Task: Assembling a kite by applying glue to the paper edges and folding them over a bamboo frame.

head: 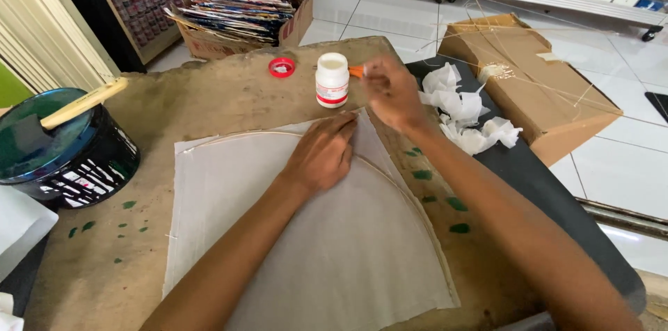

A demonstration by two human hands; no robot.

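The left hand (321, 157) presses flat, fingers spread, on the pale grey paper sheet (306, 233) lying on the brown desk (229, 94). The right hand (391, 94), blurred, pinches a small orange tool (355, 71) beside the white plastic glue bottle (332, 80), just beyond both hands' fingers.

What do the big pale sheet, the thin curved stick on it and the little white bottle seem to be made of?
The pale sheet looks like thin matte paper: flat, faintly creased. The curved stick seems to be split bamboo or similar: slim, tan, bent in an arc. The white bottle looks like smooth plastic, slightly glossy.
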